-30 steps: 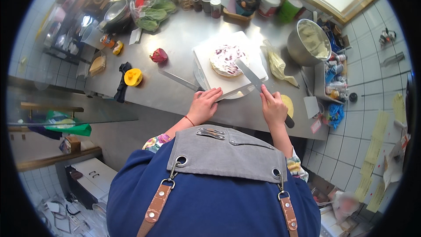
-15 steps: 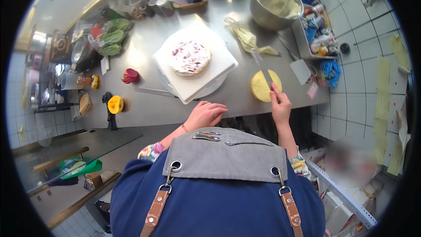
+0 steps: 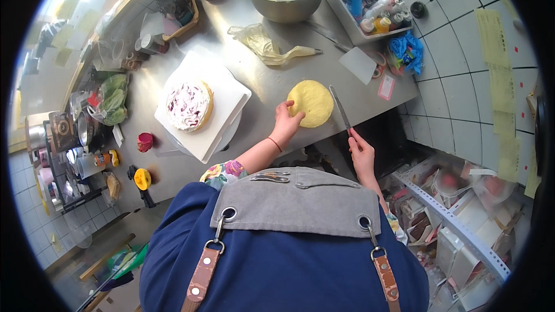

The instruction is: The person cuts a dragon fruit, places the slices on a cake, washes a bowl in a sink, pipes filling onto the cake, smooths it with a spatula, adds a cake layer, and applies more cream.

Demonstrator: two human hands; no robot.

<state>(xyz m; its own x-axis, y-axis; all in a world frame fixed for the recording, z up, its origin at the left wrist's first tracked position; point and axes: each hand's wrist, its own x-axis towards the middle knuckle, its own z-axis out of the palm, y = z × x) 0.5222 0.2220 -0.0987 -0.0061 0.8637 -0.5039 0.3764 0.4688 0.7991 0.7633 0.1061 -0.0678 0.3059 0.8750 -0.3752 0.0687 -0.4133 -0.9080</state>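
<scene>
A round yellow sponge cake layer lies flat on the steel worktop in front of me. At its left edge is my left hand, thumb and fingers apart, the fingertips at the sponge's rim. My right hand grips the dark handle of a palette knife. Its long, narrow blade points up and away, just right of the sponge and apart from it. To the left, a cake layer topped with white cream and dark purplish pieces sits on a white square board, which rests on a round stand.
Beyond the sponge lie a filled piping bag and a steel bowl of pale cream. A bin of bottles, a white scraper and blue plastic are at right. Dragon fruit peel and a cut yellow fruit lie left.
My view has turned right. My left hand has moved from the table's front edge to the sponge. The palette knife has come off the sponge's top to its right side.
</scene>
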